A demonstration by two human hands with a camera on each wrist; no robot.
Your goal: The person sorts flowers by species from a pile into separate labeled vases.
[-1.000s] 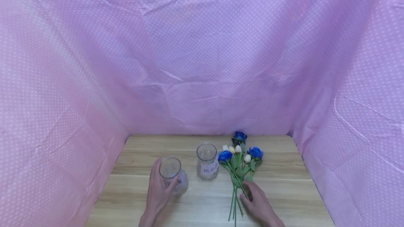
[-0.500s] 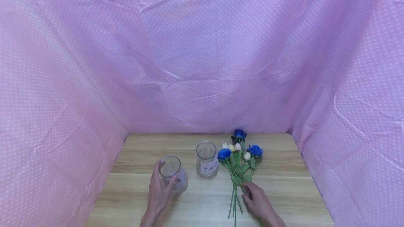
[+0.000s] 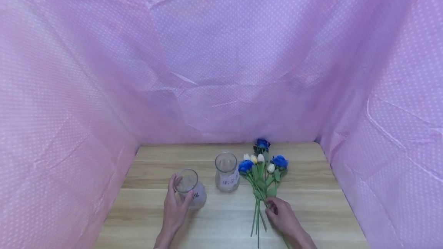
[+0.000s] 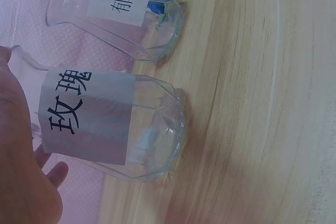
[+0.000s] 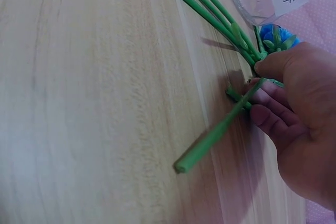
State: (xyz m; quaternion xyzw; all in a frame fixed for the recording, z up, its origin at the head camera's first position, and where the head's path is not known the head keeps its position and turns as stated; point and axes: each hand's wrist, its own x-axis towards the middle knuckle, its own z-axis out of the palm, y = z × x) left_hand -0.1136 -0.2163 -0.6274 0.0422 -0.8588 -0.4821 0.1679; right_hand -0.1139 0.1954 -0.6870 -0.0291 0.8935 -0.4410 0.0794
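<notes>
A clear glass vase [image 3: 198, 194] with a white label in Chinese characters stands at the left, and my left hand [image 3: 175, 208] grips it around the neck and rim. In the left wrist view the vase [image 4: 110, 119] rests on the table, its label facing the camera. At the right, artificial blue roses [image 3: 279, 161] and white and yellow tulips [image 3: 260, 158] lie in a loose bunch with crossing green stems [image 3: 257, 218]. My right hand [image 3: 285, 216] pinches a green flower stem [image 5: 210, 140] between thumb and fingers; which bloom it belongs to, I cannot tell.
A second labelled glass vase [image 3: 227, 180] stands upright between the held vase and the flowers. The wooden table [image 3: 221, 222] ends at a pink dotted cloth [image 3: 221, 107] at the back and both sides.
My right thumb and fingers have closed in on a stem, and the hand has shifted slightly. The left hand keeps its grip on the vase. The head view has tilted a little.
</notes>
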